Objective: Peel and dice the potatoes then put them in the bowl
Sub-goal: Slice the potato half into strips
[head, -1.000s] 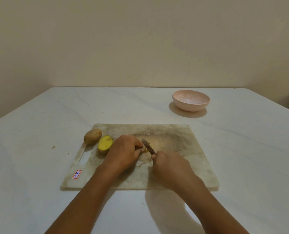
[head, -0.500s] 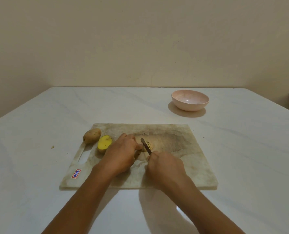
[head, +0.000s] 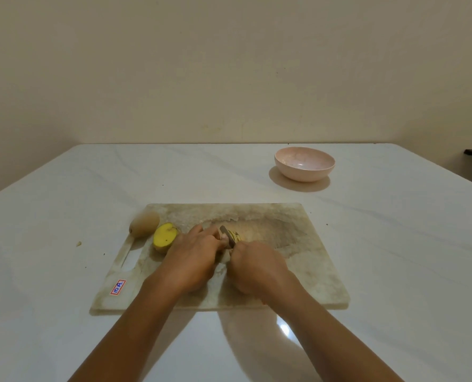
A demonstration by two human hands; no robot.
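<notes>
Our right hand [head: 257,266], grip clamped on the dark-bladed knife [head: 227,235], has neared our left hand [head: 193,256], grip curled on the yellow cut potato [head: 237,236] mid-frame on the stained board [head: 298,244]; white bench [head: 64,271], beige wall [head: 229,78].

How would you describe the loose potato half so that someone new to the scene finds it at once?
Start at the worn cutting board on the white table. Near its left end, by the handle slot, lie two potatoes. The potato half shows a bright yellow cut face, and sits between the brown whole potato and the left hand.
</notes>
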